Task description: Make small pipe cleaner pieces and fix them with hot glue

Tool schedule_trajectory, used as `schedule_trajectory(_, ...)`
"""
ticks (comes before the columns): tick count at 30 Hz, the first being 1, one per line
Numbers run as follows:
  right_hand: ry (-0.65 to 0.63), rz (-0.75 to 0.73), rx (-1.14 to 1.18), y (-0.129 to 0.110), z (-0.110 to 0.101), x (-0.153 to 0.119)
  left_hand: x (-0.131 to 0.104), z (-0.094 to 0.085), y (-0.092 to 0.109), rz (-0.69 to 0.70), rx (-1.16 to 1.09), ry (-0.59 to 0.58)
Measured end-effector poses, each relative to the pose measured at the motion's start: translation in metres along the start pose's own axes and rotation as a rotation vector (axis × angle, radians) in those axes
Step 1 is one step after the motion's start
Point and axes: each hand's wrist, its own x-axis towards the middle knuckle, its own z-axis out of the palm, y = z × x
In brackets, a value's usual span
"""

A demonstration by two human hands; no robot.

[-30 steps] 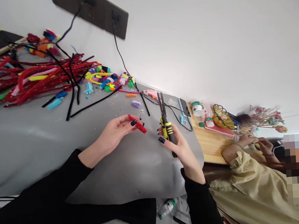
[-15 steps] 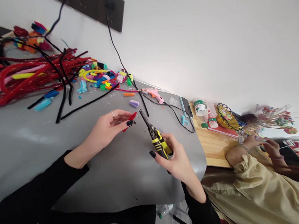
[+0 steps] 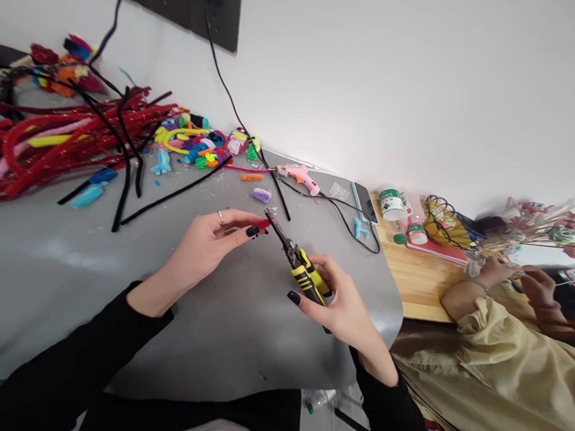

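Between the thumb and fingers of my left hand [image 3: 215, 245] is a short red fuzzy piece of pipe cleaner [image 3: 263, 224], partly hidden by the fingers. My right hand [image 3: 340, 304] is wrapped round the yellow-and-black handles of a pair of scissors [image 3: 305, 274]. Their dark blades point up and to the left, and the tips meet the free end of the red piece; whether they have closed on it I cannot tell. Just beyond the tips lie a purple fuzzy piece [image 3: 262, 195] and an orange one [image 3: 251, 176].
A pink glue gun [image 3: 298, 177] with its cord and a phone [image 3: 364, 203] lie near the wall. Red pipe cleaners [image 3: 65, 136] are heaped at left, beside a colourful pile [image 3: 204, 146]. At right, a co-worker's hands [image 3: 538, 283] work over a wooden table [image 3: 415, 285].
My left hand has moved slightly right, bringing the red piece up to the blade tips. My right hand with the scissors has stayed nearly still. The view has shifted a little.
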Motion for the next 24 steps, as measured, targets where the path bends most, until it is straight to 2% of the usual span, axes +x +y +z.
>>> schedule_trajectory(13, 0.027, 0.020, -0.027, 0.007, -0.002, 0.000, 0.000, 0.000, 0.004, -0.065, -0.029, -0.038)
schedule_trajectory(18, 0.082, 0.066, -0.033, 0.011, -0.002, 0.000, 0.004, -0.001, 0.003, -0.095, -0.070, -0.069)
schedule_trajectory(24, 0.162, 0.092, -0.018, 0.015, -0.011, 0.006, 0.009, -0.004, -0.006, -0.132, -0.185, -0.010)
